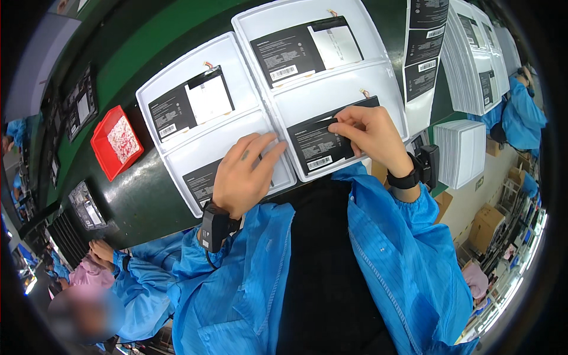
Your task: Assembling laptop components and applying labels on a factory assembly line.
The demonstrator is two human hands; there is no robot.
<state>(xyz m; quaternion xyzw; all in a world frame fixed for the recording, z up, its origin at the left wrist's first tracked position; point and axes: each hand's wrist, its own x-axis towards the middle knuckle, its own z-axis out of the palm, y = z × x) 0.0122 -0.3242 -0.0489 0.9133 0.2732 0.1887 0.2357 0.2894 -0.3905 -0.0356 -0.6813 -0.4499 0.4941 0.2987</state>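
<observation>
Two white plastic trays lie side by side, the left tray (155, 89) and the right tray (260, 31); each compartment holds a flat battery pack. At the near-right battery pack (368, 104), the thumb and fingers of my right hand (374, 135) pinch the edge of a black printed label (313, 147) lying over it. My left hand (244, 177) is spread open above the near-left battery pack (198, 182) and partly hides it. The far-left battery pack (171, 112) and far-right battery pack (287, 54) show black labels, silvery areas and small coloured wires.
A sheet of black labels (421, 77) stands right of the trays, beside tall stacks of white trays (458, 65) and a lower stack (460, 151). Leftward are a red bin (112, 145) and an opened device (87, 206). A co-worker's hand (102, 251) rests at the table edge.
</observation>
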